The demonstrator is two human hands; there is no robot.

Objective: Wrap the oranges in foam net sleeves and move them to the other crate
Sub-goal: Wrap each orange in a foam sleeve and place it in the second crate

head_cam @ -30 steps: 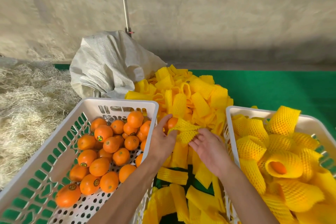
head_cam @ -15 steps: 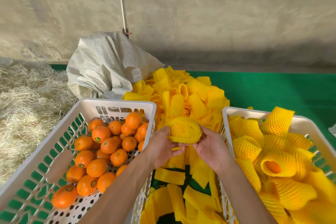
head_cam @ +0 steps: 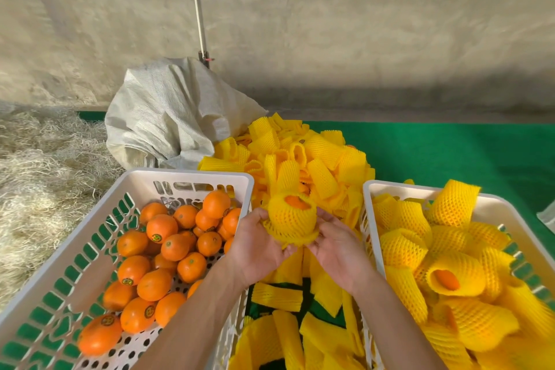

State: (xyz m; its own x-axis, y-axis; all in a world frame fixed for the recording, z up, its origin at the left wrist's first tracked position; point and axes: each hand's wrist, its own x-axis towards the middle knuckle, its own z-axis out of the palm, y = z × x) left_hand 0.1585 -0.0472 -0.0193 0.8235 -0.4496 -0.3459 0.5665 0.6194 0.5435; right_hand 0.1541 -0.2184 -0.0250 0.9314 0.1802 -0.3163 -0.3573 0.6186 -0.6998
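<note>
No words or numbers can be read. The bare oranges (head_cam: 162,252) in the left crate (head_cam: 90,237) carry small round stickers (head_cam: 156,238), their print too small to make out.

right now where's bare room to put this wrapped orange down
Free: the perforated floor at the near end of the left crate, and the green mat beyond the right crate. Crowded: the right crate is heaped with wrapped oranges, and loose sleeves fill the gap between crates. Both hands hold the wrapped orange.

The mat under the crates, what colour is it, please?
Green mat, clearest in the head view.
</note>
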